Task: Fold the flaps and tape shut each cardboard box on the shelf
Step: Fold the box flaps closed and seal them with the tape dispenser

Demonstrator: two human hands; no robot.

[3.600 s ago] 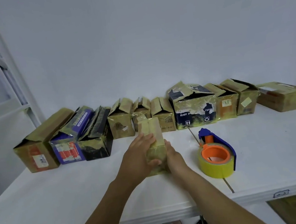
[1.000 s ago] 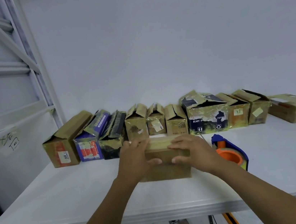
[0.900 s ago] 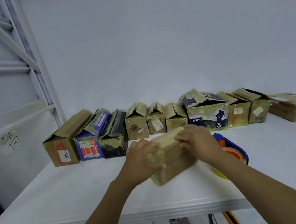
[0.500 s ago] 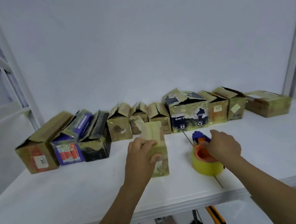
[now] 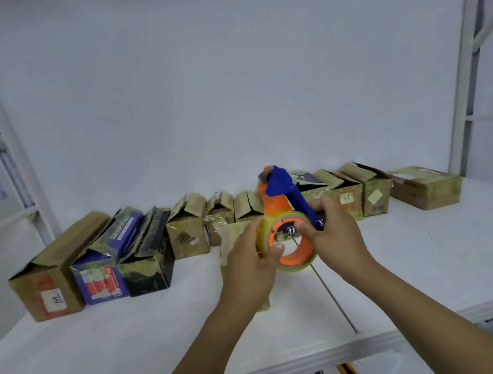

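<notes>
**A:** Since the shelf was last looked at, what has been changed?

**B:** The right hand [image 5: 333, 235] is now curled round the blue handle [image 5: 301, 208] of the orange plastic tape dispenser [image 5: 272, 205], which has been lifted clear. Its yellowish roll [image 5: 298, 266] is pinched by the left hand [image 5: 248, 262].

**A:** And the small brown cardboard box [image 5: 230, 237]?

**B:** Released and left upright on the white shelf [image 5: 103, 347], at 8 o'clock of the roll. Taping is judged next.

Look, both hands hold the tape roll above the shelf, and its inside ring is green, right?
No: the head view shows the ring inside the tape roll is orange, not green. The left hand and right hand do hold it above the shelf.
</notes>
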